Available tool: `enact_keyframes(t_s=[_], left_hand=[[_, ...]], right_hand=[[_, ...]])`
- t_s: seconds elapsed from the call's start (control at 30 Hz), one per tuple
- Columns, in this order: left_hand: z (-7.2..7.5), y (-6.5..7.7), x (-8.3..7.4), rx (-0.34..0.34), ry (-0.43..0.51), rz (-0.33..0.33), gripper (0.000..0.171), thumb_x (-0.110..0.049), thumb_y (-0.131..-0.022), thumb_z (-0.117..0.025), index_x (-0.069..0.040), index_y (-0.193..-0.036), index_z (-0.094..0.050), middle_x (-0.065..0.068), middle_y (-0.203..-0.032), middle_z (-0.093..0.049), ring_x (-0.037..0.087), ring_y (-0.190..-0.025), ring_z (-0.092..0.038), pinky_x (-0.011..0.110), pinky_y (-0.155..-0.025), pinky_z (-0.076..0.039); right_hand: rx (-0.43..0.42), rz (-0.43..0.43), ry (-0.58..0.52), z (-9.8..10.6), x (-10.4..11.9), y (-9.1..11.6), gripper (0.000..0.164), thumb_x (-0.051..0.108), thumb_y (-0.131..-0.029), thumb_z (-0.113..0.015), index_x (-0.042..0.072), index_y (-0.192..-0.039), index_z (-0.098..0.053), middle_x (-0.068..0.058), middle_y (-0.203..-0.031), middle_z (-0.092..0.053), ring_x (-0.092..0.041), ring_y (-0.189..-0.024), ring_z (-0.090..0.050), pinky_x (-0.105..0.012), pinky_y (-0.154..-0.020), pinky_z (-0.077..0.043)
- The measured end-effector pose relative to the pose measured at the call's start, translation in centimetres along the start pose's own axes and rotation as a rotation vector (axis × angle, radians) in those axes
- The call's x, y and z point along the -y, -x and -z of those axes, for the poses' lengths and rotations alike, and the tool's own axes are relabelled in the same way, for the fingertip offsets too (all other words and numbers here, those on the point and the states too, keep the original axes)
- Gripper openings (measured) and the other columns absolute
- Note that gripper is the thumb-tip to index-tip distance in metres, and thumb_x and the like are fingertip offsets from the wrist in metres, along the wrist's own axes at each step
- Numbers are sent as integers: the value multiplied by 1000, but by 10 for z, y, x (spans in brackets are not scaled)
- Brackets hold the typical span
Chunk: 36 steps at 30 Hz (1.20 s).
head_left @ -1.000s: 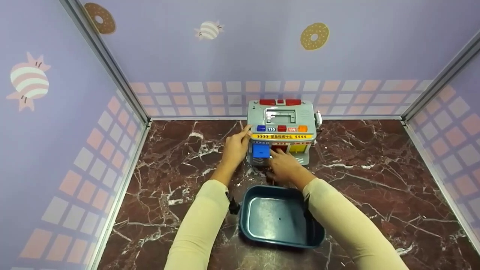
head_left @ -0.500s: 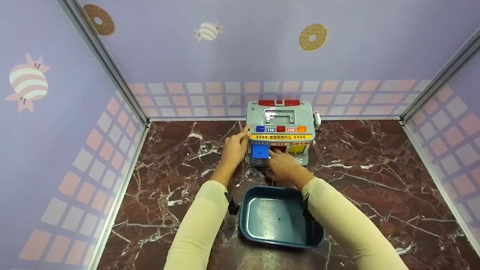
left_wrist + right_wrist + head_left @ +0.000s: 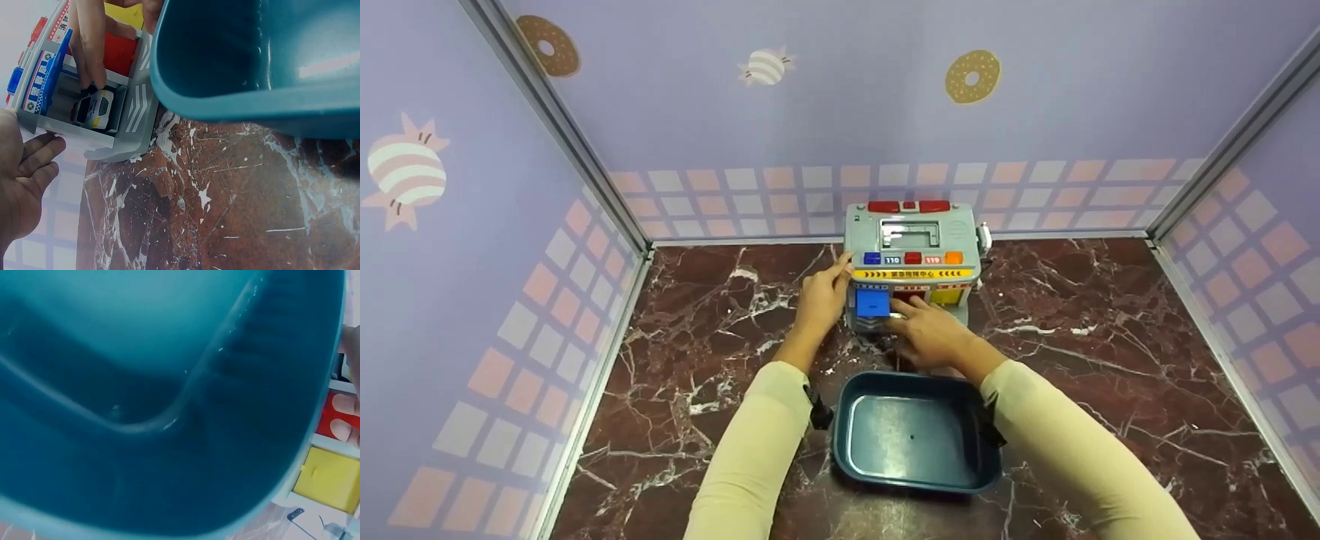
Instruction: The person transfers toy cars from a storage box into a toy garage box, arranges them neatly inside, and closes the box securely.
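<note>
A grey toy rescue station (image 3: 911, 234) with a blue, a red and a yellow door stands by the back wall. Its blue door (image 3: 873, 304) is raised; in the bay beneath sits a small white toy car (image 3: 100, 109). My left hand (image 3: 821, 300) rests against the station's left side, fingers extended. The right hand (image 3: 934, 334) reaches across the station's front. In the left wrist view its straight fingers (image 3: 93, 53) touch the car's side. Two of its fingertips lie against the red door (image 3: 332, 408) in the right wrist view. The thumb's place is unclear.
A dark teal plastic tub (image 3: 844, 450) stands on the marbled brown surface (image 3: 720, 315), between the forearms and in front of the station. Lilac patterned walls (image 3: 697, 112) enclose the back and sides. The yellow door (image 3: 326, 481) is down.
The head view has shifted slightly, moving the scene left. My right wrist has moved a little to the right over the tub's edge and its fingers have changed posture. The left hand stays put.
</note>
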<state>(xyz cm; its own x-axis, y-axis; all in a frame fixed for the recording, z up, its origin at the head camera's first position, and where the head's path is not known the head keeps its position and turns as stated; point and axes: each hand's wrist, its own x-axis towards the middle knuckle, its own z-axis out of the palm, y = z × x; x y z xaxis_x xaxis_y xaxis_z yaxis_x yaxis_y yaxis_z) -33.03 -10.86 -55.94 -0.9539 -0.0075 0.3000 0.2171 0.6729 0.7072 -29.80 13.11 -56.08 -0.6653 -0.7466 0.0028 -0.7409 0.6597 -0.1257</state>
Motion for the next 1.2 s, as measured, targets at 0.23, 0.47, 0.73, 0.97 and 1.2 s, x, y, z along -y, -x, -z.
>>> enact_keyframes(t_s=[0.23,0.47,0.73,0.97,1.2], left_hand=[[1,0,3,-13,3,-14,39,-35,-115,-60,-18,-149,-72,16,-137,-76,39,-94,-77,60,-94,-62],[1,0,3,-12,-4,-15,39,-35,-115,-60,-21,-149,-72,21,-128,-79,42,-95,-78,62,-94,-62],[1,-1,1,-13,-1,-15,39,-35,-115,-60,-20,-149,-72,20,-135,-76,44,-110,-80,62,-97,-62],[0,0,0,-7,2,-19,40,-36,-116,-60,-20,-150,-72,20,-134,-77,42,-111,-80,61,-99,-62],[1,-1,0,-8,5,-16,40,-35,-116,-59,-19,-149,-72,18,-138,-75,42,-115,-80,60,-102,-62]], right_hand=[[-219,97,64,10,-4,2,42,22,-91,-82,6,-129,-74,-17,-135,-71,-41,-121,-65,-55,-108,-57],[-400,77,89,18,1,-6,29,29,-101,-79,8,-120,-75,-14,-122,-70,-37,-115,-66,-53,-107,-58],[-426,-59,107,24,14,-24,48,39,-104,-78,13,-143,-68,-21,-144,-61,-42,-129,-61,-59,-112,-56],[-337,-177,106,26,21,-35,67,43,-99,-85,16,-155,-58,-24,-154,-55,-44,-141,-54,-63,-118,-50],[-300,-212,226,24,22,-44,86,50,-93,-88,21,-165,-50,-25,-149,-55,-44,-137,-55,-63,-112,-50]])
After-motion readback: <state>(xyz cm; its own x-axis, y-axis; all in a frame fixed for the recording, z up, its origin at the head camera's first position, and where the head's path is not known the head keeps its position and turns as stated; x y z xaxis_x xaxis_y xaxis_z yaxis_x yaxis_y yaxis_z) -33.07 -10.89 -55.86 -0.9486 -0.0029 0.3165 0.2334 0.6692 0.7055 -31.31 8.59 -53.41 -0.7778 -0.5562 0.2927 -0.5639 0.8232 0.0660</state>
